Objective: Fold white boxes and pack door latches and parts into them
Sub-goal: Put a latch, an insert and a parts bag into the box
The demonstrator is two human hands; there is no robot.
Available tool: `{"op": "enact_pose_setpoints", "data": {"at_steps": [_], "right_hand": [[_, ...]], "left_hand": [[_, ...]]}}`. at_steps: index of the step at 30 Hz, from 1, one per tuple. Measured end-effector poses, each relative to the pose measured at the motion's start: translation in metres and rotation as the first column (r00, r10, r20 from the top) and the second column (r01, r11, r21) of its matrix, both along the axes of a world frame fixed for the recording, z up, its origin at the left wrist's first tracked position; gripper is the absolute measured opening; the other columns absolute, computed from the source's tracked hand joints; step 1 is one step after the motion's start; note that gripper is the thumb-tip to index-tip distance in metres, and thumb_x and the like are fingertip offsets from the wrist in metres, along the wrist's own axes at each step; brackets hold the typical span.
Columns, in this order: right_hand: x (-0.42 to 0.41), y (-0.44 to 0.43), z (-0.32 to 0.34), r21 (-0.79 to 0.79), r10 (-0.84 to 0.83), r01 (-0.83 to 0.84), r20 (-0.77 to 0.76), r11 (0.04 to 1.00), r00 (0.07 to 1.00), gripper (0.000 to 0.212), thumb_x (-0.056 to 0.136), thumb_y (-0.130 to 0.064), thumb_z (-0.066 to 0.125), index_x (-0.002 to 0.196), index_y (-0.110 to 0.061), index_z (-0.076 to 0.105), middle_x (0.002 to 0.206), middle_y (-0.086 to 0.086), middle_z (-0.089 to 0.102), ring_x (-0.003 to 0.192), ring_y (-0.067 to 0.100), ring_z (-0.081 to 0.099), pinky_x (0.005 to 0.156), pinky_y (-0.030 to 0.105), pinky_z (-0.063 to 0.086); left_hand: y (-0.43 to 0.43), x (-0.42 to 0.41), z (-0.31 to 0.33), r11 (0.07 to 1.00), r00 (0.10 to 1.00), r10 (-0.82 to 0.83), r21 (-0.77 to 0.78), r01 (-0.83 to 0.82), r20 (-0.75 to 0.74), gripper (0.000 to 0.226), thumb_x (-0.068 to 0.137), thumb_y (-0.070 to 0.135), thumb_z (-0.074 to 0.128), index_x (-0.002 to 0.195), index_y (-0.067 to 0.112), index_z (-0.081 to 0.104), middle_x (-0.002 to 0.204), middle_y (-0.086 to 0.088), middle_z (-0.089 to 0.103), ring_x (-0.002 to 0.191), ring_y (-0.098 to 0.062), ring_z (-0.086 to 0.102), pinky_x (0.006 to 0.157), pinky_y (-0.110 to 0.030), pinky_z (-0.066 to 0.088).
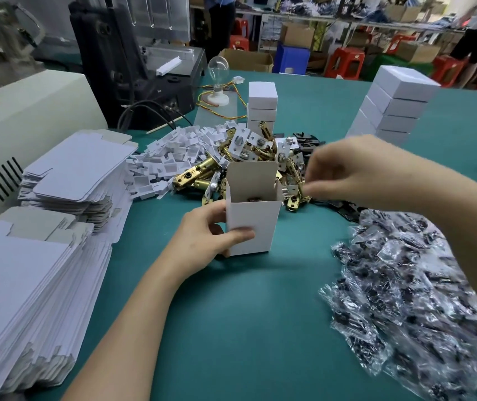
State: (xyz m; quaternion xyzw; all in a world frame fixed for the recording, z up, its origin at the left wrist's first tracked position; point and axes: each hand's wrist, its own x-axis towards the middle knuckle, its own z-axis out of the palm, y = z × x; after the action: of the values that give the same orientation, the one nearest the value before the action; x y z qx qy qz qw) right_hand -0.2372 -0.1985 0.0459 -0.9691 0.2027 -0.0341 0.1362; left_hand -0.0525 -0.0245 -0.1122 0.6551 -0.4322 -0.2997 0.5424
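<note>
Gripping matte rectangular box (pixel 260 221), left hand (pixel 202 235)

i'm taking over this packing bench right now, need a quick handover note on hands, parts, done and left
Left hand grips the open white box, upright on the table; something dark lies inside.
Right hand is blurred over the brass latch pile; whether it holds anything is unclear.
Done: closed boxes stacked far right and behind the pile.
Left: fill and close this box; flat blanks at left, bagged parts at right.

Bright, even, diffuse light, soft shadows. Motion blur on right hand (pixel 356 172). Glare on plastic bags (pixel 422 285). Fisheye bending at edges; background soft.
</note>
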Motion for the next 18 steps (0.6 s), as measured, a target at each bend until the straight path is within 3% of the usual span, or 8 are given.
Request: {"op": "enact_pose_setpoints", "data": {"at_steps": [2, 4, 7, 9, 11, 14, 18], "right_hand": [[-0.01, -0.005, -0.006, 0.015, 0.009, -0.006, -0.252, 1.0, 0.968, 0.012, 0.087, -0.04, 0.079, 0.082, -0.032, 0.071, 0.077, -0.015, 0.072, 0.07, -0.004, 0.065, 0.07, 0.021, 0.054], [-0.016, -0.002, -0.017, 0.029, 0.048, -0.039, -0.474, 0.999, 0.879, 0.01, 0.086, -0.039, 0.081, 0.089, -0.035, 0.073, 0.083, -0.017, 0.072, 0.074, -0.002, 0.066, 0.076, 0.026, 0.057], [-0.02, 0.008, -0.038, -0.01, 0.078, -0.119, -0.696, 0.993, 0.714, 0.034, 0.079, -0.047, 0.085, 0.11, -0.038, 0.072, 0.088, -0.018, 0.066, 0.076, -0.001, 0.06, 0.07, 0.027, 0.052], [-0.022, 0.012, -0.048, -0.087, 0.053, -0.179, -0.753, 0.98, 0.655, 0.043, 0.075, -0.049, 0.087, 0.113, -0.037, 0.071, 0.086, -0.017, 0.06, 0.076, 0.003, 0.056, 0.065, 0.028, 0.043], [-0.022, 0.013, -0.055, -0.122, 0.042, -0.215, -0.775, 0.969, 0.63, 0.036, 0.076, -0.045, 0.087, 0.107, -0.035, 0.071, 0.083, -0.014, 0.063, 0.075, 0.005, 0.059, 0.06, 0.026, 0.041], [-0.02, 0.012, -0.059, -0.139, 0.053, -0.232, -0.745, 0.963, 0.665, 0.013, 0.084, -0.035, 0.082, 0.092, -0.033, 0.072, 0.066, -0.016, 0.054, 0.045, -0.009, 0.051, 0.05, 0.019, 0.036], [-0.019, 0.003, -0.06, -0.119, 0.062, -0.204, -0.704, 0.972, 0.708, 0.021, 0.088, -0.035, 0.079, 0.078, -0.032, 0.061, 0.076, -0.016, 0.055, 0.067, -0.001, 0.051, 0.063, 0.023, 0.045]], "left_hand": [[0.0, 0.0, 0.0, 1.0, 1.0, 0.003, 0.001, -0.003, 0.011, 0.035, 0.084, 0.032, 0.085, 0.111, 0.051, 0.073, 0.109, 0.015, 0.078, 0.057, -0.013, 0.061, 0.059, -0.025, 0.056], [0.001, 0.0, 0.001, 1.0, 1.0, -0.003, 0.002, 0.003, 0.016, 0.035, 0.084, 0.032, 0.085, 0.109, 0.053, 0.073, 0.109, 0.015, 0.078, 0.056, -0.013, 0.062, 0.06, -0.025, 0.056], [0.001, -0.001, 0.002, 1.0, 1.0, -0.005, 0.008, 0.004, 0.009, 0.034, 0.079, 0.039, 0.083, 0.108, 0.053, 0.073, 0.111, 0.015, 0.078, 0.057, -0.013, 0.062, 0.061, -0.026, 0.057], [0.001, -0.002, 0.002, 1.0, 1.0, -0.008, 0.004, 0.008, 0.002, 0.035, 0.077, 0.042, 0.083, 0.108, 0.054, 0.073, 0.112, 0.015, 0.078, 0.057, -0.012, 0.062, 0.06, -0.025, 0.056], [0.001, -0.002, 0.002, 1.0, 1.0, -0.009, 0.002, 0.009, -0.003, 0.036, 0.076, 0.043, 0.083, 0.108, 0.054, 0.073, 0.112, 0.016, 0.078, 0.057, -0.012, 0.062, 0.059, -0.024, 0.056], [0.001, -0.002, 0.003, 1.0, 1.0, -0.01, 0.007, 0.01, -0.008, 0.037, 0.073, 0.047, 0.083, 0.108, 0.055, 0.073, 0.111, 0.016, 0.078, 0.057, -0.012, 0.061, 0.059, -0.024, 0.056], [0.001, -0.002, 0.002, 1.0, 1.0, -0.012, 0.015, 0.012, -0.017, 0.041, 0.068, 0.054, 0.08, 0.108, 0.053, 0.073, 0.111, 0.016, 0.078, 0.058, -0.013, 0.062, 0.061, -0.026, 0.056]]}}
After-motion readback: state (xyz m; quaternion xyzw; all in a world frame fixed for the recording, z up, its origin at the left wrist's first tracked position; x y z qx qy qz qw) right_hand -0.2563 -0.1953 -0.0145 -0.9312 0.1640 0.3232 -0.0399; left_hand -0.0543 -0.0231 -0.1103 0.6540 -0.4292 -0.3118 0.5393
